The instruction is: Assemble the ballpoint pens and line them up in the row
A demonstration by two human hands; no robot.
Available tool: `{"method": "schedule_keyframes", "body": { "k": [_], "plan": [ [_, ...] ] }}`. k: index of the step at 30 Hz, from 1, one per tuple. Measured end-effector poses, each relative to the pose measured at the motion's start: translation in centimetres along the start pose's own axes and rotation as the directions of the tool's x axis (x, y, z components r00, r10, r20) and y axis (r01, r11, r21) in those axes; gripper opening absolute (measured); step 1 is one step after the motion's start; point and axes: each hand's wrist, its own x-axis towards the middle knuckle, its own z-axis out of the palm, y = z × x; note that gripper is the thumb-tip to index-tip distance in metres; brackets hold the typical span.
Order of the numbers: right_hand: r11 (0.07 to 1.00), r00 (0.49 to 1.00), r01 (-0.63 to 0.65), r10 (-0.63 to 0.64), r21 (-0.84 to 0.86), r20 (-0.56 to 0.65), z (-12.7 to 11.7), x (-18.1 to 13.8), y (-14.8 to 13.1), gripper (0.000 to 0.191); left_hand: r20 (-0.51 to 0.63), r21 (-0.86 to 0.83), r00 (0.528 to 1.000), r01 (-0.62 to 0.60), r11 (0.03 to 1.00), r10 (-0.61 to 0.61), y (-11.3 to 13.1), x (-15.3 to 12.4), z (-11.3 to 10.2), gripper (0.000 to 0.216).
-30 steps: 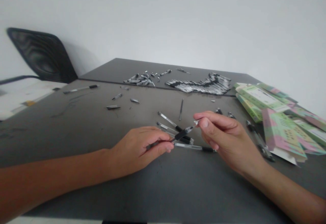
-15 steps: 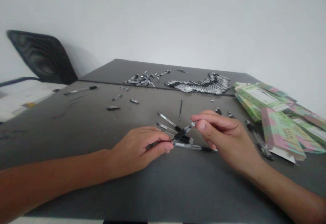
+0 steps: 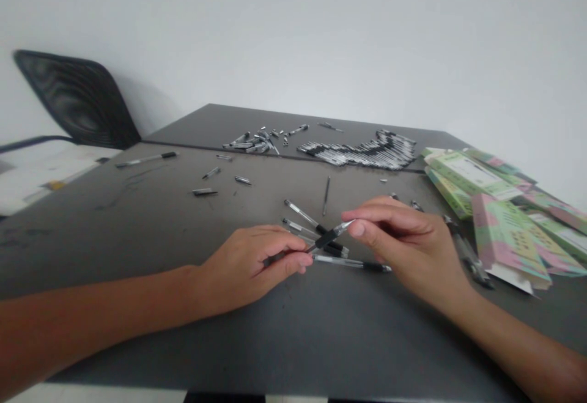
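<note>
Between my two hands a gel pen (image 3: 326, 240) with a black grip slants upward to the right. My left hand (image 3: 259, 262) pinches its lower end between thumb and fingers, hiding that part. At the silver, pointed end, the thumb and forefinger of my right hand (image 3: 398, 235) are closed on the tip. Just behind the held pen, several clear pens with black grips lie on the table, among them one pen (image 3: 339, 262) below it and another pen (image 3: 300, 212) farther back.
Dark table (image 3: 257, 348) with a seam across it. A long row of pens (image 3: 367, 151) and a heap of caps and small parts (image 3: 257, 142) lie at the back. Green and pink cartons (image 3: 509, 232) are piled at right, beside more pens (image 3: 468, 253). A mesh chair (image 3: 76, 100) stands left.
My right fingers stay at the pen's tip, where the silver cone now shows more plainly against the grip. Both hands have barely moved; the view has shifted slightly.
</note>
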Motion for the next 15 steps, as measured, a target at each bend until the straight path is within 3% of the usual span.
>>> {"method": "schedule_keyframes", "body": {
  "k": [11, 15],
  "plan": [
    [0.996, 0.997, 0.063, -0.065, -0.058, -0.032, 1.0, -0.5, 0.1, 0.008, 0.018, 0.061, 0.998, -0.059, 0.996, 0.058, -0.3, 0.0, 0.1, 0.014],
    [0.998, 0.998, 0.048, -0.05, -0.051, -0.041, 1.2, -0.5, 0.3, 0.019, 0.043, 0.075, 0.998, -0.048, 0.996, 0.045, -0.2, 0.1, 0.1, 0.02]
  ]
}}
